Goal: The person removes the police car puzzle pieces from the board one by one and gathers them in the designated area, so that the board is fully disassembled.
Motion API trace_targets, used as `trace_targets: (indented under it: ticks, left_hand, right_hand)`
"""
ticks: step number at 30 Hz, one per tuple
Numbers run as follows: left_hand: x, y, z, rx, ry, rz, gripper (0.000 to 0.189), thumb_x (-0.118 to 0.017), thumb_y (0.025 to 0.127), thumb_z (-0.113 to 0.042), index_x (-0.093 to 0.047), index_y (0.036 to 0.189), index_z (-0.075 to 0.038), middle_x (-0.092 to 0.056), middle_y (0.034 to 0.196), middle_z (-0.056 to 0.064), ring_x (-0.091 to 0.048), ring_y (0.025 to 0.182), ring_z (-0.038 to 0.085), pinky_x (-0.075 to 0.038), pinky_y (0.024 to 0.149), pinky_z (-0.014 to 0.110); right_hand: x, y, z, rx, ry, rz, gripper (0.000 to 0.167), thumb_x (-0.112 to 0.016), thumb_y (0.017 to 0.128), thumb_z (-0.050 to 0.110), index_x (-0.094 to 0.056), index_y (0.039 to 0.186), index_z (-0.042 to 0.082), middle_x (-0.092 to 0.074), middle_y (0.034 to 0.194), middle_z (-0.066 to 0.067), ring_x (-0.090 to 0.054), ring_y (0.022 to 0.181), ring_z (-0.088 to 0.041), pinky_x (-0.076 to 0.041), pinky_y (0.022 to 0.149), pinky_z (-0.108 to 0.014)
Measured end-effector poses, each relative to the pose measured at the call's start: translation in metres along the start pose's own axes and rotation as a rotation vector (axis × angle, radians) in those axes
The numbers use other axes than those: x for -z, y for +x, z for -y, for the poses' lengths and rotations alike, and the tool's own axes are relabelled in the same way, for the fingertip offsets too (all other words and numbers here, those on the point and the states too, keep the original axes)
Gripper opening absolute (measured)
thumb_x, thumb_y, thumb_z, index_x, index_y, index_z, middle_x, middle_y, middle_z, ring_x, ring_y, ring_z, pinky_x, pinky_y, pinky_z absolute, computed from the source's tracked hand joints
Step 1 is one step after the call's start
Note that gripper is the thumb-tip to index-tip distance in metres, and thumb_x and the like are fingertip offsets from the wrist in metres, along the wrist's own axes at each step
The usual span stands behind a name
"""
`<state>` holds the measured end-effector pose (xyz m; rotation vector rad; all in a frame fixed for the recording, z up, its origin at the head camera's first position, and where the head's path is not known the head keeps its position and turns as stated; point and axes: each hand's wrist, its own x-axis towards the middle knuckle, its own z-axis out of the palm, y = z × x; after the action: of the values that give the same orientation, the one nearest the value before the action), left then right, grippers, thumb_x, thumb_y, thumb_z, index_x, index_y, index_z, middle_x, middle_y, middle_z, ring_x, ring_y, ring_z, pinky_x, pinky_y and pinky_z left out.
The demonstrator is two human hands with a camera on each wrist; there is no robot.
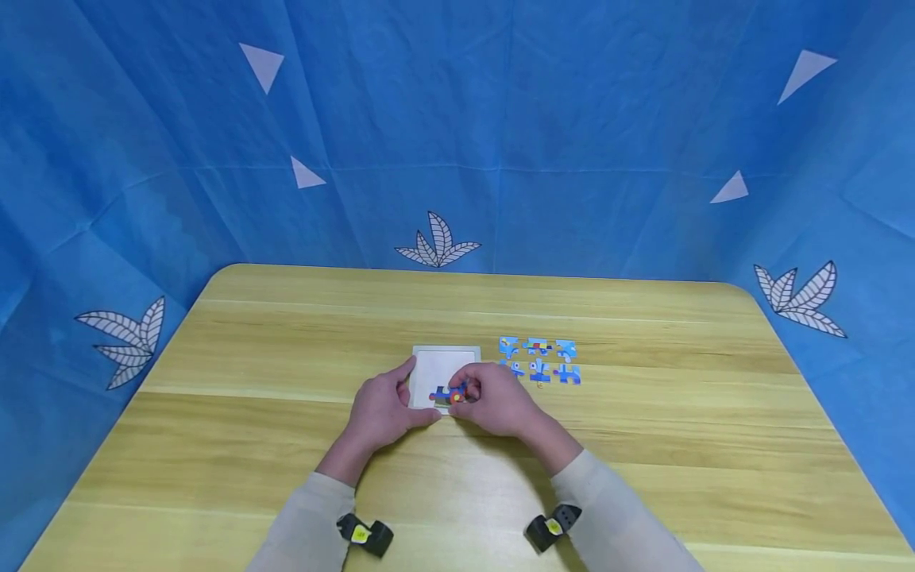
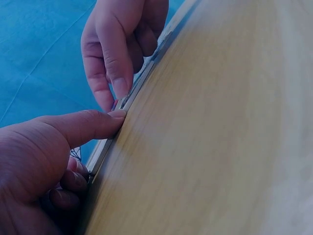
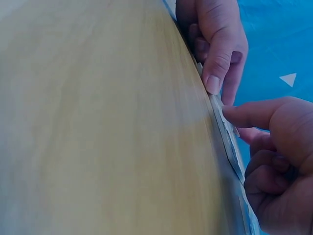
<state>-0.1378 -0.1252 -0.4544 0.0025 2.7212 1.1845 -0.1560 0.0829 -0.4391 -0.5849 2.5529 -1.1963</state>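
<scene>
A white puzzle tray (image 1: 434,366) with a raised rim lies flat on the table. My left hand (image 1: 381,410) grips its near left corner, with the thumb along the front rim and the other fingers at the left side. Over the tray's front right part, my right hand (image 1: 498,401) pinches a jigsaw puzzle piece (image 1: 456,396) between thumb and fingers. Blue, red and yellow show on that piece, and the fingertips cover part of it. Both wrist views see the thumbs of the left hand (image 2: 36,152) and right hand (image 3: 288,142) close together at the front rim.
Several loose blue puzzle pieces (image 1: 539,368) lie in two rows on the wooden table (image 1: 643,445), just right of the tray. A blue cloth (image 1: 572,143) with white shapes hangs behind the table and at both sides.
</scene>
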Motion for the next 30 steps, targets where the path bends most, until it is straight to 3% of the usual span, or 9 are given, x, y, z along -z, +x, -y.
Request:
trace_targets:
  ticks: [23, 30]
  left_hand:
    - [0.000, -0.002, -0.001, 0.014, 0.003, -0.004, 0.101, -0.094, 0.069, -0.033, -0.043, 0.151, -0.005, -0.045, 0.070, 0.003, -0.039, 0.062, 0.018, -0.027, 0.054, 0.028]
    - [-0.001, -0.001, -0.001, 0.014, 0.000, -0.005, 0.101, -0.094, 0.069, -0.032, -0.042, 0.152, -0.006, -0.045, 0.070, 0.003, -0.039, 0.062, 0.019, -0.027, 0.054, 0.028]
  right_hand:
    - [0.022, -0.037, -0.019, -0.017, 0.073, -0.107, 0.023, -0.081, 0.084, 0.009, -0.072, 0.105, 0.007, -0.037, 0.058, 0.007, -0.034, 0.053, -0.007, -0.038, 0.062, -0.030]
    - [0.031, -0.045, -0.026, -0.066, 0.069, -0.135, 0.025, -0.081, 0.084, 0.010, -0.071, 0.106, 0.007, -0.037, 0.060, 0.006, -0.035, 0.055, -0.008, -0.037, 0.063, -0.030]
